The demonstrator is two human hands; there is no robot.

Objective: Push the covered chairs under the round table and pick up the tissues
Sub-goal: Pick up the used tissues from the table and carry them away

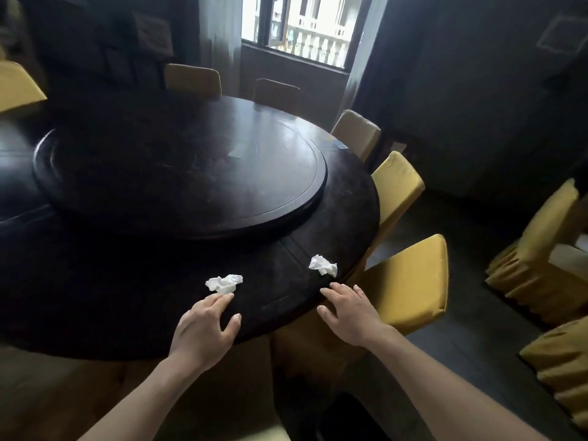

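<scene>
Two crumpled white tissues lie near the front edge of the dark round table [95,297]. My left hand [203,329] hovers open over the table, its fingertips just short of the left tissue [223,283]. My right hand [348,313] is open too, fingers spread, a little below the right tissue [323,265] at the table's rim. Yellow covered chairs stand tucked against the table: one [410,281] right beside my right hand, another [397,186] behind it, and one more [356,132] farther back.
A large dark turntable [178,173] fills the table's middle. More covered chairs stand at the far side [192,79] and far left [16,87]. Loose yellow covered chairs [541,256] stand apart at the right over dark floor. A window [305,27] is behind.
</scene>
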